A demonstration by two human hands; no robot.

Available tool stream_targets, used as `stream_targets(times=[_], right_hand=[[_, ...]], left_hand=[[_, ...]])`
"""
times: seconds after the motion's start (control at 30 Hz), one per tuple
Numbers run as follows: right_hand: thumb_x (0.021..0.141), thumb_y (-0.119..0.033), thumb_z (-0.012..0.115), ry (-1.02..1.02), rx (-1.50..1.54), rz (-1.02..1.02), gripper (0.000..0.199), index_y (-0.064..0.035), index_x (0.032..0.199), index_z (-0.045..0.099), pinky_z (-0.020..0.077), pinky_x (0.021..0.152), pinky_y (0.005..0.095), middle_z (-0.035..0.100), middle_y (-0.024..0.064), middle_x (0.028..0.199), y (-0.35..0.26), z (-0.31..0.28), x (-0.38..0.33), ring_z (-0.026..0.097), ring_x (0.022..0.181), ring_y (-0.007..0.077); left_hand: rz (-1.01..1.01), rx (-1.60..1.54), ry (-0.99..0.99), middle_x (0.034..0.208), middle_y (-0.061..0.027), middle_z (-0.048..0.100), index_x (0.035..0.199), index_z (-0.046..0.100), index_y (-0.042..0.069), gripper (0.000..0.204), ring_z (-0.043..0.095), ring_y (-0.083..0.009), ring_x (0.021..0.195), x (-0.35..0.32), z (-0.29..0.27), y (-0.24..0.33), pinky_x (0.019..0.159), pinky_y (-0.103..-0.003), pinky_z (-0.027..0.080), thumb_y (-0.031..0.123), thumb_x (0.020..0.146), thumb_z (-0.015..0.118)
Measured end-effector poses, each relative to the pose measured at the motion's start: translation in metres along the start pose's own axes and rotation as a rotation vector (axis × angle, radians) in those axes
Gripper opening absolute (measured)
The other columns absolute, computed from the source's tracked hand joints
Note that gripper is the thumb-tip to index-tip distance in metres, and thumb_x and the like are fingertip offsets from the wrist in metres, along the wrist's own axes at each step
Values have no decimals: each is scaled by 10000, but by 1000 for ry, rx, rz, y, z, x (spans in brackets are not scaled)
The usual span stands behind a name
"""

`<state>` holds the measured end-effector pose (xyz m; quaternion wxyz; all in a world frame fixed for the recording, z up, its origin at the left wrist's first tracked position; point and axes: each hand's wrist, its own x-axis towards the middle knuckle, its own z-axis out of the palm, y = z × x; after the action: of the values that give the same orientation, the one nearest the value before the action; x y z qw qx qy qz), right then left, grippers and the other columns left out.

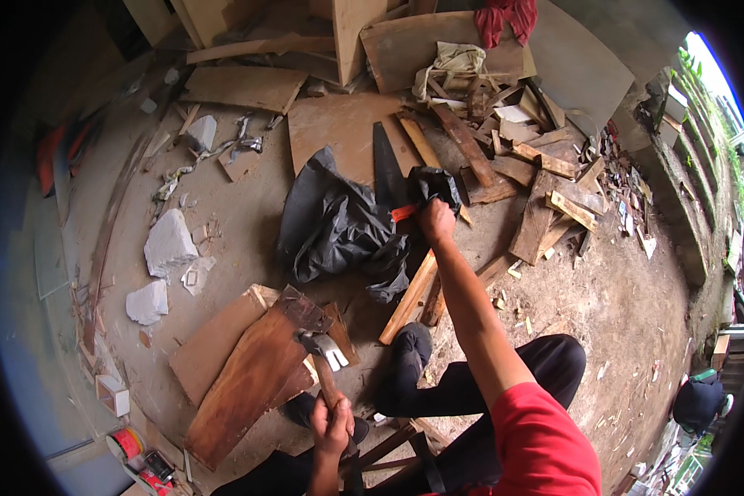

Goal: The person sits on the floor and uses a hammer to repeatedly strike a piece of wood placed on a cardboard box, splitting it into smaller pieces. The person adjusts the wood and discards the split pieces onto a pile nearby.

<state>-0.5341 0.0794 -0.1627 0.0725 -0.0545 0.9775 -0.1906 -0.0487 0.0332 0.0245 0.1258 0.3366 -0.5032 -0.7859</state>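
Observation:
My right hand (436,221) reaches forward, closed around the orange handle of a hand saw (384,165). The saw's dark blade points away from me over a plywood sheet (339,128). My left hand (332,423) grips the wooden handle of a claw hammer (322,347). The hammer's steel head hovers over a brown board (248,372) near my knees. A crumpled black plastic sheet (339,227) lies just left of the saw. A light wooden slat (409,298) lies on the ground below my right hand, next to my black shoe (409,351).
A pile of scrap wood offcuts (537,165) spreads at the right, with a low stone wall (678,207) beyond it. White stone chunks (167,244) sit at the left. Boards lean at the back beside a red cloth (504,16). A red tin (126,442) stands at the lower left.

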Motion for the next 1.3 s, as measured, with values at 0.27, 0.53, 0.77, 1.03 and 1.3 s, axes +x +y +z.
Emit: stream_targets(times=[0.27,0.53,0.77,1.03,1.3], right_hand=[[887,-176,599,-35,-92,-113,222,-15,898,751,612,777,467,743,221,936,11,1,6,742,900,377],[776,-256,698,-178,114,-211,248,-32,867,753,587,754,436,745,181,835,8,-58,-22,737,833,362],[801,-288,751,52,283,-335,312,-9,941,731,565,770,431,725,209,895,2,-119,5,719,868,361],[851,-360,742,177,78,-359,354,-10,877,699,539,816,492,660,246,978,38,-62,13,662,937,426],[877,-204,711,289,310,-691,209,2,844,694,506,760,494,664,228,925,-38,-200,-47,636,869,428]], left_hand=[[-6,-69,2,712,-23,506,1031,498,25,200,440,-71,466,13,18,10,417,-238,373,186,998,612],[-7,-56,-20,759,-24,499,1061,495,38,192,449,-69,476,4,15,5,405,-232,382,197,1011,589],[10,-67,-28,765,-19,485,1055,496,43,186,438,-68,469,8,21,6,404,-229,383,207,1020,578],[39,-88,20,771,-19,523,1042,508,35,182,449,-56,490,-16,21,22,419,-223,381,180,1003,611],[124,-133,82,790,-21,517,1077,508,41,194,441,-55,482,-50,-1,14,409,-224,384,212,1026,583]])
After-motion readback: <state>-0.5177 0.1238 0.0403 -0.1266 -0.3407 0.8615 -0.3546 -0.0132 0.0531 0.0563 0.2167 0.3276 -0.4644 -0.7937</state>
